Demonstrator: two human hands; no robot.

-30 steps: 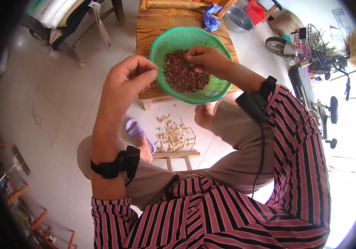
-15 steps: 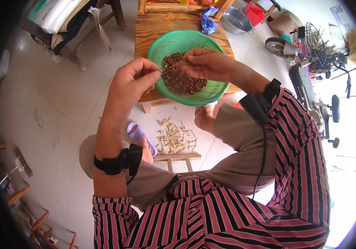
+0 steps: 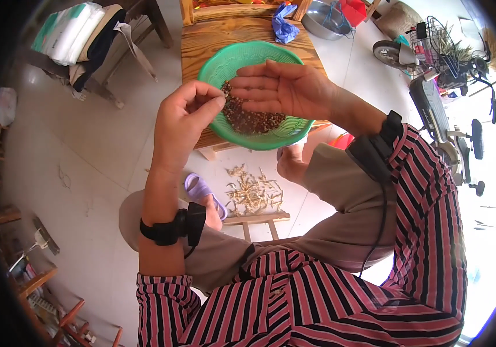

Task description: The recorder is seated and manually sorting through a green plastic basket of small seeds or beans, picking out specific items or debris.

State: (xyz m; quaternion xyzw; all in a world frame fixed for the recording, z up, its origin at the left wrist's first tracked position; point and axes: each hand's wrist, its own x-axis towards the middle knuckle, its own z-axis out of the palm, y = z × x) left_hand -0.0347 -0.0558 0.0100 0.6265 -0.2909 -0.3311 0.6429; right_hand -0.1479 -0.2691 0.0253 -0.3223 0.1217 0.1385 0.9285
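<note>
A round green plastic basket (image 3: 226,65) with a mesh wall rests on a wooden chair seat. In its bottom lies a heap of small dark red and tan grains (image 3: 254,122), too small for me to tell their kind. At the basket's left rim my left hand (image 3: 185,118) is closed in a pinch of thumb and forefinger. What is pinched there is too small to make out. My right hand (image 3: 285,92) hangs over the basket with fingers stretched out and palm showing, holding nothing I can see. It hides part of the grains.
The chair seat (image 3: 202,40) carries a crumpled blue bag (image 3: 284,30) behind the basket. Dry, straw-coloured scraps (image 3: 254,194) lie on the floor by my purple slipper (image 3: 202,191). A metal basin (image 3: 320,24) stands at the back right, and a scooter (image 3: 433,110) at the right.
My right hand has opened from bent, gathered fingers to a flat, spread palm over the basket. My left hand keeps its pinch by the rim. The whole view has shifted slightly.
</note>
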